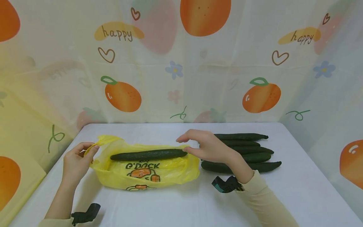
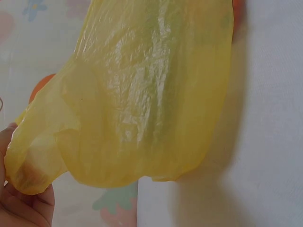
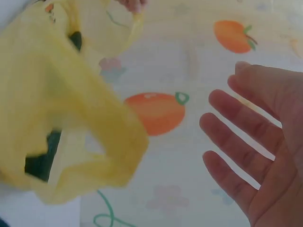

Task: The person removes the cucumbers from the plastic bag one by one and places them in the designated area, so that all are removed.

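Note:
A yellow plastic bag with printed letters and cartoon figures lies spread on the table, and one cucumber lies lengthwise in its opening. The left hand pinches the bag's left handle between thumb and fingers, lifting that corner. In the left wrist view the bag hangs in front of the camera, with a green shape dimly showing through it. Above the bag's right end hovers the right hand, fingers extended and apart, holding nothing. The right wrist view shows the same hand beside the bag.
Several more cucumbers lie side by side on the right of the white table, partly hidden behind the right hand and forearm. A printed cloth with fruit and hearts hangs behind the table and along both sides.

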Tool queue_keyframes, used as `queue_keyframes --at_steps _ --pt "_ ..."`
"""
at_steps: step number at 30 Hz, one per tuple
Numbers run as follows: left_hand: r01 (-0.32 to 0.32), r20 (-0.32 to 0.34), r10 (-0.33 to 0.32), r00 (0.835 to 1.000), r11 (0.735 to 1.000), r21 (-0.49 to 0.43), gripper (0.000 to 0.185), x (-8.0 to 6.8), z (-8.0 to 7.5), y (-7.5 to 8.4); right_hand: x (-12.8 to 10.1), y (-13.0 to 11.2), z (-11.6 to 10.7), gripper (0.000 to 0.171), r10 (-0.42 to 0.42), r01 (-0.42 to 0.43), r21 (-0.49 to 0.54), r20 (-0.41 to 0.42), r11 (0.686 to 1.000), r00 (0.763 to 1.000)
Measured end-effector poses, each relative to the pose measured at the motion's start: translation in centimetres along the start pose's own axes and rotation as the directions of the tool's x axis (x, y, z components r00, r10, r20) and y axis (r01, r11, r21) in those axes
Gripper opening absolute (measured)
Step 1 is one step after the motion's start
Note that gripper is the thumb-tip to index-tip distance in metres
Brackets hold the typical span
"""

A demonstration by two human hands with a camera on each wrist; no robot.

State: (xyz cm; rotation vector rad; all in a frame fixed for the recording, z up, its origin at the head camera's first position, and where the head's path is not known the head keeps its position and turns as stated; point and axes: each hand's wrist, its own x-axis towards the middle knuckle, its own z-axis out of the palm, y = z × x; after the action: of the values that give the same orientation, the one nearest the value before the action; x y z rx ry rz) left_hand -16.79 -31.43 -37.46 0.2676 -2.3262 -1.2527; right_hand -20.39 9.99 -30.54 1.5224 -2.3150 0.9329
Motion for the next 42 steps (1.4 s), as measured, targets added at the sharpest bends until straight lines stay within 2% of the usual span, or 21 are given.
queue_keyframes --at_steps 5,8,10,12,15,17,21,23,25,28,32,35,42 --pt "-0.003 0.006 0.002 1.000 1.000 0.024 0.015 -0.2 -0.1 0.2 1.8 -0.5 0.9 0.027 0.014 -0.016 0.029 0.069 0.999 0.998" --pt "-0.007 0.003 0.007 1.000 0.999 0.033 0.019 0.0 -0.1 -0.4 2.8 -0.6 1.5 0.026 0.032 -0.036 0.035 0.117 0.999 0.993" --pt "-0.004 -0.003 0.004 1.000 0.999 0.050 0.023 0.6 0.1 -2.0 3.4 -0.8 1.9 0.026 0.041 -0.048 0.044 0.146 0.998 0.988" --pt "0.000 -0.003 0.000 1.000 0.999 0.039 0.023 0.6 0.0 -2.4 4.1 -1.0 2.2 0.026 0.044 -0.053 0.047 0.170 0.997 0.984" --pt "0.001 0.002 -0.001 1.000 1.000 0.029 0.022 0.6 0.0 -2.3 5.2 -1.3 2.7 0.026 0.040 -0.048 0.037 0.199 0.998 0.979" --pt "-0.003 0.006 0.003 1.000 1.000 0.021 0.021 0.2 -0.1 -1.4 6.0 -1.4 3.0 0.024 0.027 -0.034 0.026 0.213 0.999 0.977" --pt "0.012 -0.005 -0.012 1.000 0.999 0.044 0.021 0.8 0.2 -2.9 7.4 -1.3 3.5 0.023 0.014 -0.020 0.025 0.244 0.999 0.970" --pt "0.008 0.001 -0.008 1.000 0.999 0.044 0.022 0.9 0.2 -3.1 8.0 -1.2 3.9 0.023 0.020 -0.028 0.026 0.261 0.999 0.965" --pt "0.005 -0.003 -0.005 1.000 0.999 0.043 0.021 0.7 0.2 -2.5 8.5 -0.9 4.2 0.024 0.033 -0.043 0.029 0.280 0.999 0.959" --pt "-0.012 0.005 0.012 1.000 1.000 0.029 0.012 0.1 0.0 -0.8 9.2 -0.3 4.9 0.024 0.062 -0.072 0.019 0.314 0.997 0.947" --pt "0.004 0.017 -0.004 1.000 1.000 0.008 0.002 -0.3 -0.1 0.5 9.8 0.5 5.8 0.024 0.104 -0.118 0.019 0.356 0.993 0.929" --pt "0.013 0.020 -0.013 1.000 1.000 0.005 0.002 -0.4 -0.1 0.6 10.1 0.9 6.3 0.023 0.129 -0.148 0.021 0.379 0.989 0.916" --pt "-0.002 -0.005 0.002 1.000 1.000 -0.003 0.016 -0.5 0.1 0.3 10.2 1.7 7.9 0.025 0.174 -0.206 0.030 0.427 0.978 0.888"
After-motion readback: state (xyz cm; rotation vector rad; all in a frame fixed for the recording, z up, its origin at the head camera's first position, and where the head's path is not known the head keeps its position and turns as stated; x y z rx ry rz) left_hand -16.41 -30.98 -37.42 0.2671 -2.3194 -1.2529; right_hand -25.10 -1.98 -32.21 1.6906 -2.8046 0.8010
